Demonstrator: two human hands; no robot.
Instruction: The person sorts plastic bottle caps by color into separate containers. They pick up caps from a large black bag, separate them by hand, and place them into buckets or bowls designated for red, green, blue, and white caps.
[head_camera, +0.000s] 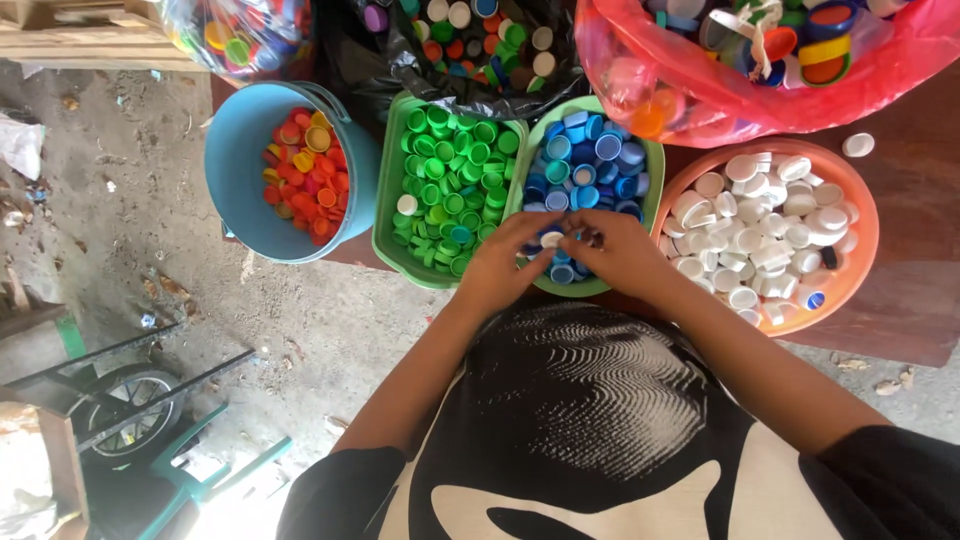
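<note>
Head view: left hand (497, 268) and right hand (617, 252) together, pinching a white cap (551, 239) over the blue caps (590, 165) basin (652, 195).

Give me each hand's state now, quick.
Left hand: over the blue-cap tub, fingers pinching a white cap.
Right hand: fingertips at the same cap; whether it grips cannot be told.
</note>
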